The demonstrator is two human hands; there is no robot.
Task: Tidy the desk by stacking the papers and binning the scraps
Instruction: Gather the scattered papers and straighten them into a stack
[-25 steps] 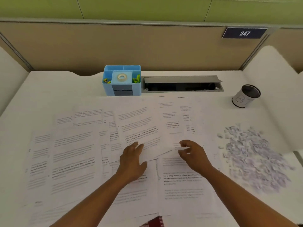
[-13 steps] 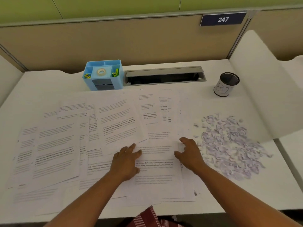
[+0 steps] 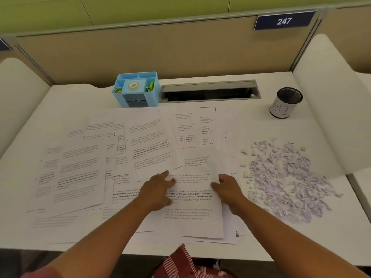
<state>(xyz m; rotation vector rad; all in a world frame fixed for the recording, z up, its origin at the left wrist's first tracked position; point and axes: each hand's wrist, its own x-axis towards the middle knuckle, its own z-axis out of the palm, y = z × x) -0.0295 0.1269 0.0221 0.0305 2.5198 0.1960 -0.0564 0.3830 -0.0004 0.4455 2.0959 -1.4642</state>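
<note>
Printed sheets [image 3: 80,173] fan across the white surface [image 3: 60,101] left of my hands. My left hand [image 3: 158,189] lies flat and open, my right hand [image 3: 228,189] loosely curled, flanking the sheet [image 3: 192,209] whose long axis runs away from me; scraps [image 3: 287,177] lie nearer my right.

Two hands [image 3: 158,189], one bin [image 3: 285,103], one organizer [image 3: 136,90].
</note>
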